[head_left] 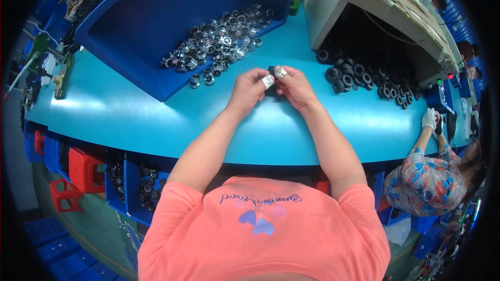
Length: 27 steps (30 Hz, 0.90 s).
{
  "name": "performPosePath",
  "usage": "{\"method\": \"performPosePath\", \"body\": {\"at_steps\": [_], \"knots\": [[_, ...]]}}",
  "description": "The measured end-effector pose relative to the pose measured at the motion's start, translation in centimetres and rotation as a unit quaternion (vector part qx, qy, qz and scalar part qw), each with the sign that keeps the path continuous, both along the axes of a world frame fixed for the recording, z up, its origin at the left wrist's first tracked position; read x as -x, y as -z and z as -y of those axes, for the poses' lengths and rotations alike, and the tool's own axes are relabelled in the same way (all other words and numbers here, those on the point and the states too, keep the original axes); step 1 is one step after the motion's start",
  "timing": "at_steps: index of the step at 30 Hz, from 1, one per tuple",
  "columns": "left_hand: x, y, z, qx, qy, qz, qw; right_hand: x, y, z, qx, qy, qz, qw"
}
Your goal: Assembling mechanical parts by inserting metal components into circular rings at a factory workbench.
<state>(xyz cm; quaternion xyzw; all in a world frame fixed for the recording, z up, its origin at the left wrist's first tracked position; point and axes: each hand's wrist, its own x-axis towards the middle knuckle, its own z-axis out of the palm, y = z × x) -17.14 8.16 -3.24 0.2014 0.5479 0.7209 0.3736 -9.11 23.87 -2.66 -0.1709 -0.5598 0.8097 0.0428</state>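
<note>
In front of my chest, above the turquoise table [208, 119], my two hands meet. My left hand [247, 91] and my right hand [295, 88] are closed together on a small black tyre [271, 68], mostly covered by the fingers. White tape wraps both thumbs. Beyond my left hand, a heap of shiny chrome wheel hubs [224, 41] spills from a tilted blue bin [130, 36]. Past my right hand lies a pile of loose black tyres [359, 73], partly inside the mouth of a cream-coloured box housing [328, 8].
A co-worker [427, 177] with a white glove sits at the right end of the table. Nearby stands a small blue control box [440, 96]. A green hand press [65, 75] is at the left. Red stools [83, 169] and blue crates [125, 187] sit below the table edge.
</note>
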Motion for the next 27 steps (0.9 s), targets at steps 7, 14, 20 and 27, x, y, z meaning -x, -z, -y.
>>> {"method": "performPosePath", "body": {"at_steps": [7,14,20,27], "knots": [[1.8,0.7,0.5,-0.255,-0.024,0.153,0.954,5.0,-2.6,0.2,-0.259,0.057,0.000,0.964],[2.9,0.5,0.9,-0.314,-0.010,0.233,0.920,10.8,0.2,0.1,-0.587,0.108,-0.012,0.802],[3.3,0.9,1.0,-0.326,-0.006,0.270,0.906,11.5,1.3,0.3,-0.599,0.123,-0.039,0.791],[3.7,1.3,0.8,-0.326,-0.017,0.292,0.899,8.1,0.1,-0.7,-0.472,0.116,-0.014,0.874]]}}
